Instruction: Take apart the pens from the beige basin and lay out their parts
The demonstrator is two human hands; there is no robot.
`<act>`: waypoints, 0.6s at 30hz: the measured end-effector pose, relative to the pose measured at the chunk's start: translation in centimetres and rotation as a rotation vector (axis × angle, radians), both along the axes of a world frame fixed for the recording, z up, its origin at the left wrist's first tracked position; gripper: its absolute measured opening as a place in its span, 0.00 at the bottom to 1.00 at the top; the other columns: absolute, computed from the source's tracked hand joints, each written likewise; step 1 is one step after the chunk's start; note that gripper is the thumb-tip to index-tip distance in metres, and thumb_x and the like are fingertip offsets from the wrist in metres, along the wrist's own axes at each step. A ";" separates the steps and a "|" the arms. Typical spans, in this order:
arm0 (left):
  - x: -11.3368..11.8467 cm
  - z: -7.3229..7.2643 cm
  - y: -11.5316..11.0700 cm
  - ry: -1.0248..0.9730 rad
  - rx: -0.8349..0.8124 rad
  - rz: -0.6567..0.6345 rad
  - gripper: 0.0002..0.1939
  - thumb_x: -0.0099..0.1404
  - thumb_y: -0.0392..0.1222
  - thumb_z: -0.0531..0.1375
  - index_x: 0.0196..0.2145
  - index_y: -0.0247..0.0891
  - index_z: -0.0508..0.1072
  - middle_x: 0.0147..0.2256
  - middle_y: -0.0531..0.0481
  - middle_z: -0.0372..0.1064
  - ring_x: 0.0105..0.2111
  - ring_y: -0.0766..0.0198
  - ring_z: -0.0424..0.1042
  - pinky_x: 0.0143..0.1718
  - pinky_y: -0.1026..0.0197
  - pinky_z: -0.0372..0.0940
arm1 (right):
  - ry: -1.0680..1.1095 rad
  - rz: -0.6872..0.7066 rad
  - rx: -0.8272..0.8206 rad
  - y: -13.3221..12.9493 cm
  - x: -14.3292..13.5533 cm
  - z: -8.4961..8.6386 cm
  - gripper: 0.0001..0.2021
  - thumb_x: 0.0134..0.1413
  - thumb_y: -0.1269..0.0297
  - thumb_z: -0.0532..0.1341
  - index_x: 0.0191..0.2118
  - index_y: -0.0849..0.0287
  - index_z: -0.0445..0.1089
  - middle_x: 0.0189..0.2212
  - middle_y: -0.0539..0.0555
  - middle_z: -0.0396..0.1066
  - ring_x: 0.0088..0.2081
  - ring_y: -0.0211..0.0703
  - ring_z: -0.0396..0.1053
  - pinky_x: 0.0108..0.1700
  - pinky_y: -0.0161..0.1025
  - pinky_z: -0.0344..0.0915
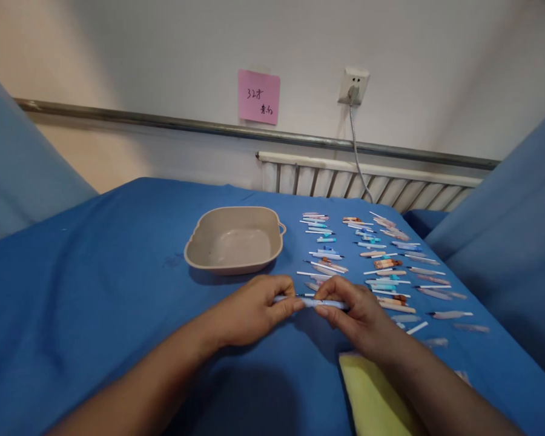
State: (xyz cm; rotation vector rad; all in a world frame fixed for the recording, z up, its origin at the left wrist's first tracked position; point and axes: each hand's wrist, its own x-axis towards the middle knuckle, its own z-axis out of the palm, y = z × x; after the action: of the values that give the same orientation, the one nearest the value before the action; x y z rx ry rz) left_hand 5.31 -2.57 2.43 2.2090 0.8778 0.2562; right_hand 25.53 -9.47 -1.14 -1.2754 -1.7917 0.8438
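Note:
My left hand (266, 306) and my right hand (352, 309) are held out over the blue cloth, each pinching one end of a pale blue pen (309, 301). The pen lies level between them, its middle showing in the gap and both ends partly covered by fingers. Whether it is in one piece or parted cannot be made out. Just beyond my right hand, pen parts and thin white refills (313, 274) lie in rows. A folded yellow cloth (375, 393) is under my right forearm.
A beige plastic basin (236, 266) stands beyond my left hand. More disassembled pens (386, 264) spread over the right side of the blue cloth (118, 290). Behind are a radiator (318, 175), a metal rail (186, 126), a pink note (258, 97) and a wall socket (353, 85).

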 end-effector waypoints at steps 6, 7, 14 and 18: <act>0.4 -0.1 -0.7 -0.030 0.083 0.079 0.09 0.60 0.45 0.58 0.27 0.38 0.64 0.23 0.59 0.59 0.24 0.69 0.59 0.25 0.67 0.50 | 0.039 -0.033 -0.086 0.4 -0.3 -0.5 0.10 0.58 0.57 0.56 0.31 0.59 0.66 0.17 0.45 0.62 0.19 0.34 0.59 0.23 0.32 0.54; 0.5 -0.1 -0.7 -0.031 0.100 0.079 0.09 0.60 0.44 0.58 0.27 0.38 0.64 0.23 0.59 0.59 0.24 0.69 0.60 0.25 0.67 0.50 | 0.057 -0.031 -0.105 0.5 -0.4 -0.6 0.11 0.58 0.57 0.56 0.29 0.59 0.66 0.16 0.45 0.61 0.18 0.34 0.58 0.22 0.32 0.54; 0.9 0.3 -1.6 0.025 0.206 0.073 0.10 0.64 0.49 0.54 0.35 0.40 0.68 0.29 0.55 0.67 0.28 0.66 0.65 0.27 0.65 0.53 | 0.164 -0.004 -0.195 0.8 0.2 -0.2 0.17 0.59 0.55 0.54 0.23 0.59 0.61 0.15 0.44 0.58 0.19 0.32 0.54 0.22 0.31 0.52; 1.1 0.4 -2.0 0.058 0.222 0.019 0.16 0.69 0.47 0.45 0.32 0.39 0.68 0.29 0.53 0.68 0.29 0.65 0.66 0.29 0.64 0.56 | 0.104 0.009 -0.182 0.9 0.5 -0.2 0.20 0.59 0.54 0.54 0.19 0.59 0.59 0.15 0.45 0.57 0.19 0.32 0.53 0.23 0.31 0.51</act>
State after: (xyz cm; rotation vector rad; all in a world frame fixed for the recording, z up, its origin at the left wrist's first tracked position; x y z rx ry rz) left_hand 6.45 -4.61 2.81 2.4245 0.9408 0.3127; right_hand 26.03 -8.54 -1.31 -1.3135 -1.6699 1.0786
